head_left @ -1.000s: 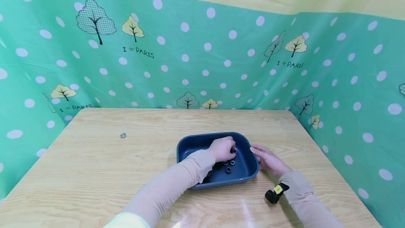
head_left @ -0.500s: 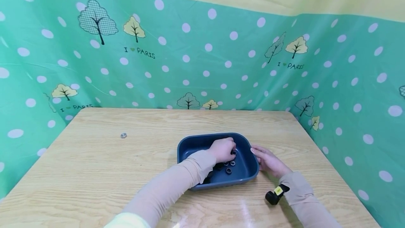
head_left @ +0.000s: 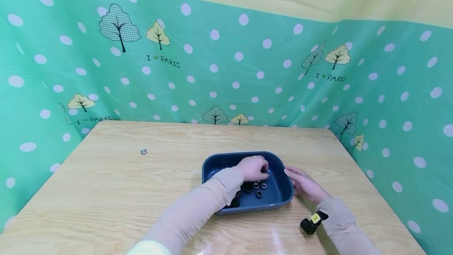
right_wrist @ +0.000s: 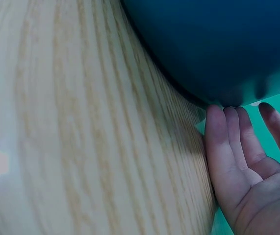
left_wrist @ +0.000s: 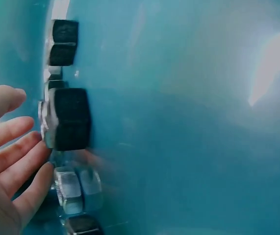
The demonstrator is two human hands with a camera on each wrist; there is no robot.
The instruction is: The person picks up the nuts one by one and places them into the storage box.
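Note:
A dark blue rectangular bin (head_left: 255, 207) stands on the table, holding several hex nuts, some black, some silver. My left hand (head_left: 254, 168) reaches down inside it, palm over the nuts. In the left wrist view its thumb and fingers are spread and gently bent beside a large black nut (left_wrist: 71, 119) and a silver nut (left_wrist: 68, 190); no nut shows between thumb and fingers. At the bin's right end, my right hand (head_left: 305, 184) rests with nearly straight fingers (right_wrist: 218, 137) against the outer wall, the thumb by the rim.
A single silver nut (head_left: 143, 151) lies apart on the wooden table (head_left: 106, 192), far left of the bin. A black wrist camera (head_left: 310, 225) hangs from the right sleeve. A green patterned curtain (head_left: 198, 70) surrounds the table's back and sides.
The head view has shifted slightly. My left fingers have moved a little within the bin and look more spread; a nut seen by the fingertips is now hidden. The right hand stays at the wall.

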